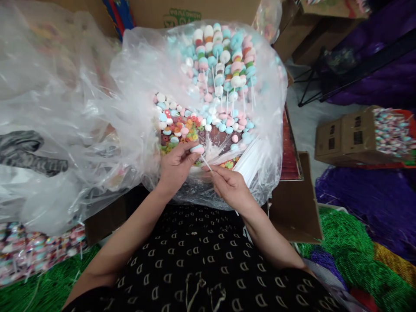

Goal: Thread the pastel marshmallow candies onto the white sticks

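Between its thumb and fingers my left hand (177, 167) holds a pink and blue marshmallow (196, 149). My right hand (230, 184) pinches a thin white stick (206, 163), whose upper end meets the marshmallow. Beyond my hands, loose pink, white and blue marshmallows (224, 125) and colourful gummy rings (182, 125) lie on clear plastic. Finished-looking candy skewers (236, 65) are piled at the back. A bundle of white sticks (251, 162) rests right of my hands.
Crumpled clear plastic (78, 108) covers the left side. An open cardboard box (294, 208) stands at the right, below a red board edge (289, 147). Farther right is a carton (344, 136) beside wrapped candies (391, 130). Green shiny strands (351, 255) lie at lower right.
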The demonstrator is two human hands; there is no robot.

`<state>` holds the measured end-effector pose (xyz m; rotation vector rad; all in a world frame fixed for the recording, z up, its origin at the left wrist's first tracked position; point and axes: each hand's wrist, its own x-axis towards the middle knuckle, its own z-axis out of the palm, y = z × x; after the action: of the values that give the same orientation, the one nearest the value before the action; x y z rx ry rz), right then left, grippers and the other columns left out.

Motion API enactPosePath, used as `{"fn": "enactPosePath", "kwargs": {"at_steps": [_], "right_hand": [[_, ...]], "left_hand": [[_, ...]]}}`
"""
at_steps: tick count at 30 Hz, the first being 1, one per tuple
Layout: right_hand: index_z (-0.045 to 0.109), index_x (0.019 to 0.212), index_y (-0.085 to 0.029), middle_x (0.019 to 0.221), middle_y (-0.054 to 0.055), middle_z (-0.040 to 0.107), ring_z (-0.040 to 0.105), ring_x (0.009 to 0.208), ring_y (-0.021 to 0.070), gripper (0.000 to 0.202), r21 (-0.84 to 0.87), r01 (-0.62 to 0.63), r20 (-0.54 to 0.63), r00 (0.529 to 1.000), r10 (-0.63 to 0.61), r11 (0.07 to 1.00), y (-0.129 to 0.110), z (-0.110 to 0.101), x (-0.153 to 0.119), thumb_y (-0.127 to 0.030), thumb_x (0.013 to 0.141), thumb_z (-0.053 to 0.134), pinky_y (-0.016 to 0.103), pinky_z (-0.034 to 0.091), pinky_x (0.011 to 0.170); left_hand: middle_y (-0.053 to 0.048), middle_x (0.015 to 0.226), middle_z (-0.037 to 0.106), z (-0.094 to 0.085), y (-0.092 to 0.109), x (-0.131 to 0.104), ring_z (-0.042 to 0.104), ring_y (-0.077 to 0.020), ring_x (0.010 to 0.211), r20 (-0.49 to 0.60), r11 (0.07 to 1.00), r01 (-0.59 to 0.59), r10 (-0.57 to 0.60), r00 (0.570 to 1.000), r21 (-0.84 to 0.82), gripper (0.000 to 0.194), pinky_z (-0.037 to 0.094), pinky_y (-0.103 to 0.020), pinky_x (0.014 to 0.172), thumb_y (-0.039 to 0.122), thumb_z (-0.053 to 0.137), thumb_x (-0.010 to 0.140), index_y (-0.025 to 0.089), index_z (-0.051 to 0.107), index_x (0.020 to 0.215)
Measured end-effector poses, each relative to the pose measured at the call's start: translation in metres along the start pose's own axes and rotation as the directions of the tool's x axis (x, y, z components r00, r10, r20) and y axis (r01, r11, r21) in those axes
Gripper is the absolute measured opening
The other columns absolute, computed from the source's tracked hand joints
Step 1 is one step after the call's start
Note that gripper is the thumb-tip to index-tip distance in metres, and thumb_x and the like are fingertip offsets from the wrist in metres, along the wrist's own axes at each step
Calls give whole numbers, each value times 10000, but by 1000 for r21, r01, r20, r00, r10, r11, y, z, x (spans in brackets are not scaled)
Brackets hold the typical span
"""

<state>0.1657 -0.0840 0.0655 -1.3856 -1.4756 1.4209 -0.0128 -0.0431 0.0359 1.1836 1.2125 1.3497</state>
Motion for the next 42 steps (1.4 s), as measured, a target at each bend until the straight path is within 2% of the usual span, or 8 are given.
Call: {"fn": "enactPosePath", "kwargs": {"at_steps": [6, 13, 18, 24, 29, 32, 36, 42], "right_hand": [[792, 1167, -180, 483, -87, 419, 371, 404, 110, 465, 138, -91, 29, 996, 88, 986, -1, 7, -2, -554, 972, 597, 251, 320, 439], [756, 1227, -174, 490, -96, 440, 377, 417, 106, 510, 159, -84, 12, 996, 83, 984, 3, 17, 4, -582, 999, 554, 249, 332, 461], [755, 1102, -197, 527, -77, 466, 407, 459, 119, 395, 61, -49, 67, 997, 45, 997, -1, 9, -7, -535, 1006, 573, 265, 376, 502], [634, 846, -222, 492, -85, 421, 338, 433, 107, 418, 205, -57, -38, 997, 66, 977, 13, 16, -3, -618, 978, 606, 258, 296, 452], [593, 813, -227, 464, -110, 400, 258, 392, 84, 454, 376, -52, -123, 987, 106, 925, 19, 11, 12, -654, 933, 690, 244, 210, 400], [632, 893, -227, 450, -130, 372, 229, 370, 82, 430, 451, -21, -194, 974, 121, 892, 11, 2, 16, -648, 918, 714, 239, 187, 386], [663, 924, -217, 456, -130, 378, 224, 376, 77, 386, 462, 2, -216, 970, 110, 887, 4, -4, 18, -598, 928, 725, 241, 178, 398], [663, 919, -217, 453, -121, 375, 249, 396, 82, 435, 387, -39, -164, 980, 111, 921, 11, -1, 16, -649, 929, 710, 257, 184, 429]], "left_hand": [[-25, 1044, 812, 1, -9, -7, 739, -184, 964, 24, 986, -118, 116, 993, 115, 179, 591, -326, 923, 314, 791, 897, 262, 820, 1065], [-21, 1034, 805, 4, -12, -6, 720, -170, 904, -29, 998, 55, -55, 998, 3, 236, 584, -317, 898, 349, 795, 880, 266, 814, 1101], [-17, 1020, 795, 0, -7, -1, 716, -176, 918, -69, 999, 14, -10, 998, 51, 210, 587, -312, 879, 342, 821, 866, 264, 818, 1060], [-33, 1034, 820, 14, -11, -17, 746, -180, 960, 71, 976, -137, 127, 989, 172, 176, 599, -322, 926, 261, 717, 941, 251, 815, 1087], [-67, 1197, 811, 14, 0, -20, 750, -200, 1130, 302, 916, -313, 233, 924, 250, 269, 594, -354, 1024, 236, 580, 1031, 238, 782, 1209], [-89, 1244, 790, -1, 5, -2, 732, -233, 1164, 324, 823, -356, 224, 919, 442, 294, 583, -398, 1051, 277, 535, 1057, 215, 763, 1233], [-123, 1142, 765, -18, 0, 35, 690, -319, 1168, 255, 537, -289, 139, 957, 793, 234, 535, -487, 1078, 273, 567, 1028, 190, 775, 1098], [-179, 1159, 716, -17, -8, 58, 623, -412, 1226, 361, 305, -345, 3, 933, 888, 157, 473, -566, 1106, 252, 633, 978, 162, 748, 921]]}}
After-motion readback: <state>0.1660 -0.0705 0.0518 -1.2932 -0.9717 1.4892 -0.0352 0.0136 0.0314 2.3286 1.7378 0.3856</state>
